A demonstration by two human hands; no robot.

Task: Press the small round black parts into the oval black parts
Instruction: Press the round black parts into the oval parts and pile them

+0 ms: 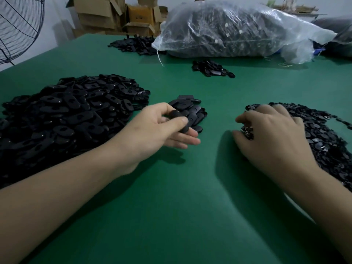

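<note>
Green counter carries both hands: the left hand has its grip closed on an oval black part at centre, while the right hand rests curled on the small round black parts piled right.

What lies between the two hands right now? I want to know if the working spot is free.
Only bare green mat shows between the left hand and the right hand in the head view.

**Hand positions at the bench**

The left hand pinches one oval black part between thumb and fingers, just beside a small stack. The right hand rests palm-down on the pile of small round black parts, on the green bench.
</note>
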